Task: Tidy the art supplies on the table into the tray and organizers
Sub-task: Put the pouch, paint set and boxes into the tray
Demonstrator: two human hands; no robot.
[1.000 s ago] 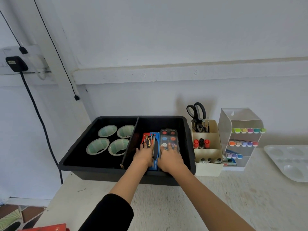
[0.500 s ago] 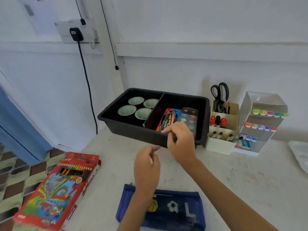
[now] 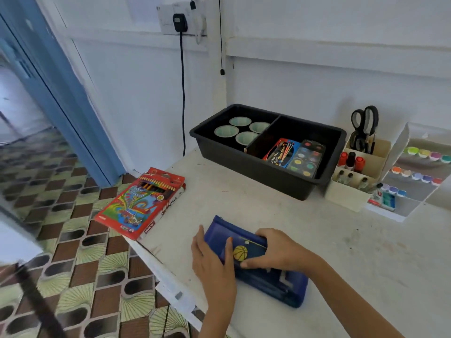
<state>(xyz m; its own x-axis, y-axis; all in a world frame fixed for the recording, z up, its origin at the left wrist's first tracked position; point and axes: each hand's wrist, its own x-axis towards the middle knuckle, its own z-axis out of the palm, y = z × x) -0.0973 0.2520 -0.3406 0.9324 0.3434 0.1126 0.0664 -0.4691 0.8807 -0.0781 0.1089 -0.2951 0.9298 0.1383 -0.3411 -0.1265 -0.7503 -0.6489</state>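
Note:
A blue pencil case (image 3: 273, 281) with a basketball print lies near the table's front edge. My left hand (image 3: 212, 259) holds its left end, thumb on top. My right hand (image 3: 275, 250) grips its far long edge, fingers curled over it. A red box of coloured pencils (image 3: 139, 201) lies at the table's left corner, on top of a white pastels box. The black tray (image 3: 288, 176) stands at the back; it holds several green-white cups (image 3: 244, 130) on the left, and a brush pack (image 3: 280, 152) and a paint palette (image 3: 306, 158) on the right.
A cream organizer (image 3: 351, 191) with scissors (image 3: 363, 123), markers and small bottles stands right of the tray. A white slanted rack (image 3: 415, 181) with rows of coloured pots is further right. The table edge (image 3: 156, 272) drops to a tiled floor on the left.
Both hands left the tray, came back toward the table's front edge and took hold of the blue pencil case. The view swung left and down.

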